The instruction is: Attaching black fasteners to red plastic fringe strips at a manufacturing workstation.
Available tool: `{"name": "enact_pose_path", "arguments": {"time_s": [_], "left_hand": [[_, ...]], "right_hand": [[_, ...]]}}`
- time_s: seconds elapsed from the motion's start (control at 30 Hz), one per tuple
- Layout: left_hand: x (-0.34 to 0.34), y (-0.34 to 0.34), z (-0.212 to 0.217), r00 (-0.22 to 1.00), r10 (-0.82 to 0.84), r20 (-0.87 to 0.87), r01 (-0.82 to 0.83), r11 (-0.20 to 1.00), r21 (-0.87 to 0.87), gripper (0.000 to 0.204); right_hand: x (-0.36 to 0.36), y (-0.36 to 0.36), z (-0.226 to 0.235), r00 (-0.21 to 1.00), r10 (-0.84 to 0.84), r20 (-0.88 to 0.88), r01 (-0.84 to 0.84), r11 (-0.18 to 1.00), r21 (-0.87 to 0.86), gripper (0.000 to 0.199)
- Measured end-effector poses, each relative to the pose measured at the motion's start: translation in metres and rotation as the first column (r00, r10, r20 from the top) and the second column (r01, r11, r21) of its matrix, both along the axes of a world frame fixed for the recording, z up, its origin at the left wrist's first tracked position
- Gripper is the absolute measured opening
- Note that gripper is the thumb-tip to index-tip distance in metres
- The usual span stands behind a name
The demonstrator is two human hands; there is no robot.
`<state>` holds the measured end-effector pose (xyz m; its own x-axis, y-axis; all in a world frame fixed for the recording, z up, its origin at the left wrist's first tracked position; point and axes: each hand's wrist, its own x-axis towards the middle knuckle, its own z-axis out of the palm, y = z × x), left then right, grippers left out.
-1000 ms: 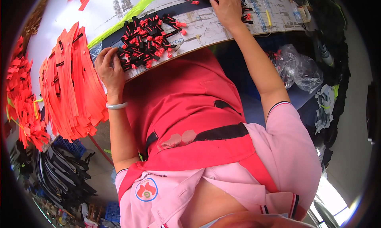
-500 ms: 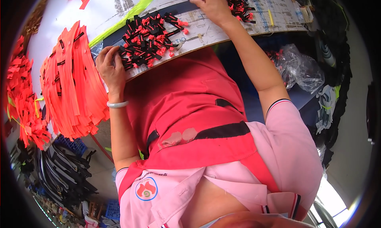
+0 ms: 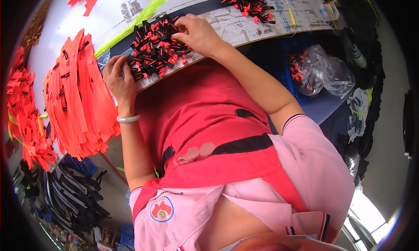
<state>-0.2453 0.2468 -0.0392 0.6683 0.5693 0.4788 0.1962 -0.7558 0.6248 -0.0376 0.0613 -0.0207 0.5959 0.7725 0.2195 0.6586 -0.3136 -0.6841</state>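
A pile of small zipper pulls (image 3: 155, 45), black tabs with coral-red ends, lies at the table's near edge. At its left side rests my left hand (image 3: 120, 80), its fingers bent inward and touching the outermost pieces; what they pinch is hidden. My right hand (image 3: 198, 34) reaches over the pile's right side, thumb and fingertips drawn together among the pulls. Whatever sits between those fingertips is too small to make out. Farther right lies a second heap of similar pulls (image 3: 248, 4). Long coral-red zippers (image 3: 78, 93) with black tabs hang over the edge beside my left hand.
The white, worn table (image 3: 227, 28) carries a neon-yellow strip (image 3: 135, 26) and a thin yellow tool (image 3: 291, 15). More coral strips (image 3: 26, 107) hang at far left. Below right sits a clear plastic bag (image 3: 327, 72); dark zippers (image 3: 70, 198) lie low on the left.
My right hand has come left and nearer, from the far heap, where it held black tabs, to the near pile. My left hand has stayed at the pile's left side.
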Motion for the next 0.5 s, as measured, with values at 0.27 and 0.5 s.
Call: {"name": "enact_pose_path", "arguments": {"time_s": [0.27, 0.5], "left_hand": [[-0.001, -0.001, -0.001, 1.000, -0.005, 0.011, 0.005, 1.000, -0.010, 0.017], [0.001, -0.001, 0.001, 1.000, -0.005, 0.018, 0.004, 1.000, 0.015, 0.016]], "right_hand": [[0.027, -0.040, 0.017, 0.972, -0.143, 0.185, 0.134, 0.989, 0.058, 0.028], [0.087, -0.112, -0.002, 0.782, -0.404, 0.474, 0.477, 0.878, -0.039, 0.032]]}}
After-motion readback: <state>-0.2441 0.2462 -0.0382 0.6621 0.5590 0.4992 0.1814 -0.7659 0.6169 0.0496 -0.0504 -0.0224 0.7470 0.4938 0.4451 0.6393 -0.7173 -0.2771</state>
